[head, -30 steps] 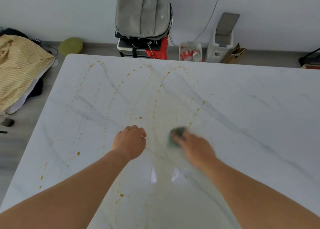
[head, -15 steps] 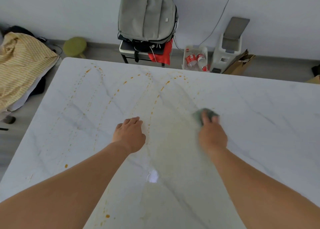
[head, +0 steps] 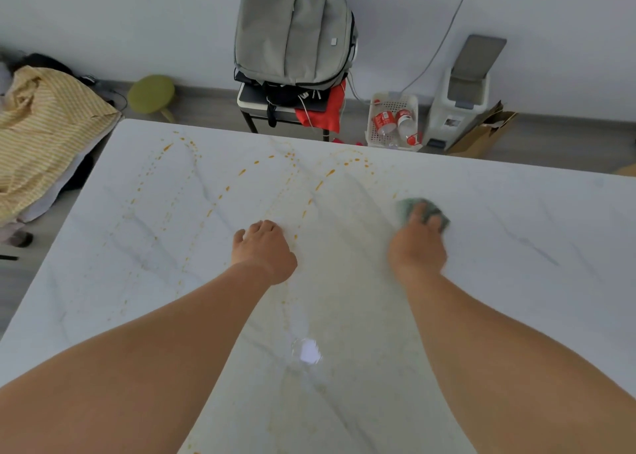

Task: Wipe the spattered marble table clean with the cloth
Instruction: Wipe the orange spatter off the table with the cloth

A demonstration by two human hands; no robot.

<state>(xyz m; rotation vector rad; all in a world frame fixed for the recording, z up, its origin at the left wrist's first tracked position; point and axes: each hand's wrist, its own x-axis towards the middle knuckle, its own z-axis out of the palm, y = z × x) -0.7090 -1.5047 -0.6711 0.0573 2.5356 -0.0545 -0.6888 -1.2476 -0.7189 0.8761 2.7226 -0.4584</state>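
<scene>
Marble table (head: 516,281) filled the frame, orange spatter (head: 241,173) arcing across its upper left and centre.
At centre the left hand (head: 263,250) rested on the stone, fingers curled and holding nothing, probably as a brace; right of centre the right hand (head: 418,243) pressed the green cloth (head: 425,209) flat, blurred mid-wipe.

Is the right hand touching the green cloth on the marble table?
Touching. The head view shows the right hand lying on top of the green cloth, its fingers overlapping the cloth with no gap, pressing it onto the marble table.
</scene>
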